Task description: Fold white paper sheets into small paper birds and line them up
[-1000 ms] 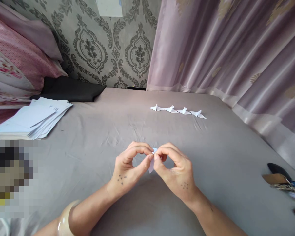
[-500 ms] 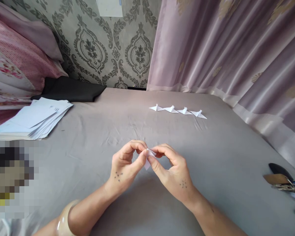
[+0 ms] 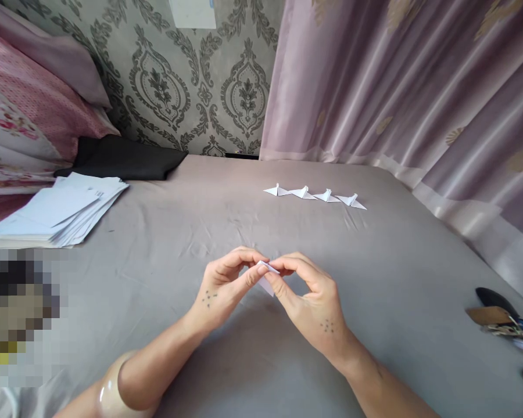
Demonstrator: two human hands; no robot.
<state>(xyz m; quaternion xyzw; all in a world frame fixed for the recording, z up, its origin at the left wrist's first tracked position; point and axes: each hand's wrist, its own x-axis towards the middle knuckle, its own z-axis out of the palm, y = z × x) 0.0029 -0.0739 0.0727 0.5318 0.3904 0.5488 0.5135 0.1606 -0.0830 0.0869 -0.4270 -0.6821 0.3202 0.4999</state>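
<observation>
A small folded piece of white paper [image 3: 267, 285] is pinched between both hands above the grey sheet. My left hand [image 3: 226, 284] grips its left side, thumb on the near face and fingers behind. On its right side, my right hand [image 3: 309, 296] pinches the upper edge between thumb and index finger. Fingertips cover much of the paper, so its full shape is hidden. Farther back, several folded white paper birds [image 3: 304, 193] stand in a row on the sheet, apart from both hands.
A stack of white paper [image 3: 56, 212] lies at the left, in front of a folded black cloth [image 3: 126, 158]. Keys with a brown tag [image 3: 490, 316] and other small items lie at the right edge. Purple curtains [image 3: 375, 87] hang along the right side.
The folded paper has turned in my fingers, its lower tip now pointing more to the right. Both hands have shifted slightly right, and the fingertips have come closer together.
</observation>
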